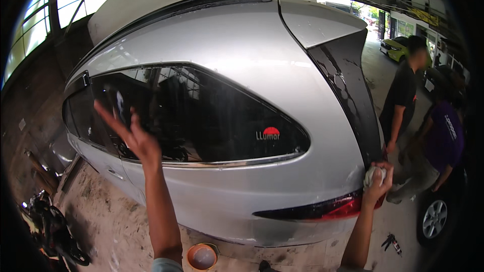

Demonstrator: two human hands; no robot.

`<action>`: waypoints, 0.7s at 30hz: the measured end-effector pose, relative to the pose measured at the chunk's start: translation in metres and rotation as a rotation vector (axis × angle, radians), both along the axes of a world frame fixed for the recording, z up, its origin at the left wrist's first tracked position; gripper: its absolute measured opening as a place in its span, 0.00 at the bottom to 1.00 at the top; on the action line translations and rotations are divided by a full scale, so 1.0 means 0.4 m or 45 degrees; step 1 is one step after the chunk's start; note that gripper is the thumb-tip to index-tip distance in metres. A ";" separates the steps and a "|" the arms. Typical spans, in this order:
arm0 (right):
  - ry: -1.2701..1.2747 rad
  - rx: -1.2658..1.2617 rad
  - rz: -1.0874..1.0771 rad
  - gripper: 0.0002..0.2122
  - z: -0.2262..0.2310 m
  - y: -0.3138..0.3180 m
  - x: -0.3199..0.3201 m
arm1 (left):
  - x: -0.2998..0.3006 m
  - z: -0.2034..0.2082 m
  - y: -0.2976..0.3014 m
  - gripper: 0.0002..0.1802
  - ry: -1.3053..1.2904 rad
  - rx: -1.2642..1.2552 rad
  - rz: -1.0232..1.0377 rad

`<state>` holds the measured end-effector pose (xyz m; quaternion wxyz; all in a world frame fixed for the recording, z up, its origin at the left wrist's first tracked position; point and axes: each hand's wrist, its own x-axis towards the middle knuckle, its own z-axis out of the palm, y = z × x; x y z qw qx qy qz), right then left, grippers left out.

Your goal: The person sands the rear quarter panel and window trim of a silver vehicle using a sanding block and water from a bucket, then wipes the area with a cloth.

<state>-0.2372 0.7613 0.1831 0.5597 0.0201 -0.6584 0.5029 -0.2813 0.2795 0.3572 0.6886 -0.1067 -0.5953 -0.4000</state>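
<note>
A silver car fills the middle, seen from its rear side corner. My left hand is raised in front of the dark side window, fingers spread and holding nothing; whether it touches the glass I cannot tell. At the car's rear edge, my right hand grips a crumpled pale cloth just above the red tail light. The black rear pillar trim above it carries wet-looking streaks.
An orange bucket stands on the floor below the car. A caulking gun lies at the lower right. Two people, one in a black shirt and one in purple, are at the right near a wheel. A motorcycle is at the left.
</note>
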 end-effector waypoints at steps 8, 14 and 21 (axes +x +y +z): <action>0.094 0.083 0.037 0.12 0.028 -0.037 -0.021 | -0.046 0.100 0.321 0.33 -0.135 -0.787 0.169; 0.104 0.102 0.074 0.12 0.030 -0.026 -0.016 | -0.062 -0.028 0.502 0.36 -0.523 -1.015 0.161; 0.094 0.043 0.268 0.11 0.042 -0.021 -0.002 | -0.077 0.064 0.488 0.32 -0.775 -1.006 0.627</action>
